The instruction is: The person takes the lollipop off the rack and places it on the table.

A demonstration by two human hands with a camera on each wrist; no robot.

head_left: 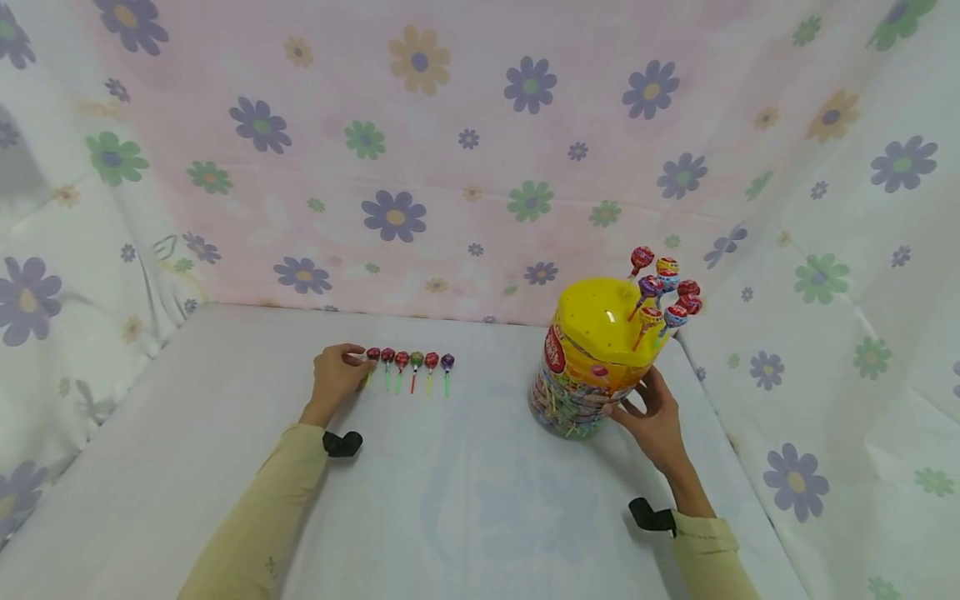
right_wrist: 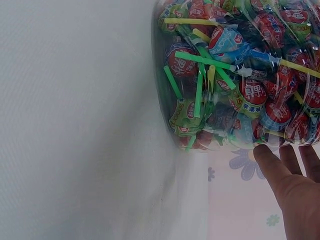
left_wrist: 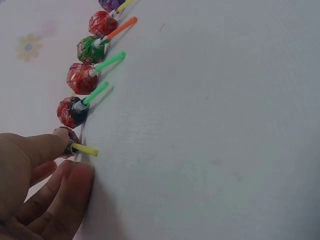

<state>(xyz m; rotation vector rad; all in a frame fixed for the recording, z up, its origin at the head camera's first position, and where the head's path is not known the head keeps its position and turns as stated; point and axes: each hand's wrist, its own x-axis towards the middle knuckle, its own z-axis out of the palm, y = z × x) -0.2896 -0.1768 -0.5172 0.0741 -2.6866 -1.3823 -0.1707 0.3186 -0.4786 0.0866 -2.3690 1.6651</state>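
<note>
Left hand: the left hand [head_left: 335,377] is set on the table [head_left: 450,500] at the left end of a row of lollipops; the thumb and a fingertip [left_wrist: 47,145] are closed on the head of the end lollipop [left_wrist: 70,143].
Hidden at the left hand: most of that wrapped head is covered by the thumb in the left wrist view; only a sliver of wrapper and the yellow stick are seen.
End lollipop axis: it lies flat, its long axis running away from the person, head toward the back cloth, stick toward the person.
Right hand: the right hand [head_left: 651,412] is laid against the lower right side of the jar [head_left: 592,367], fingers nearly straight and spread; fingertips [right_wrist: 265,155] touch the clear wall.
Hidden at the right hand: the palm is cut off by the frame edge in the right wrist view; whether the thumb bears on the jar cannot be told.
Row: five more lollipops [head_left: 416,367] lie parallel to the first, just beside one another, heads in one line, sticks toward the person.
Jar: it stands upright on the table's right part, well apart from the row; its yellow lid [head_left: 611,321] carries lollipops [head_left: 663,292] stuck in stick-down, at the right side.
Jar contents: wrapped lollipops are packed in all directions; labels are too blurred to read.
</note>
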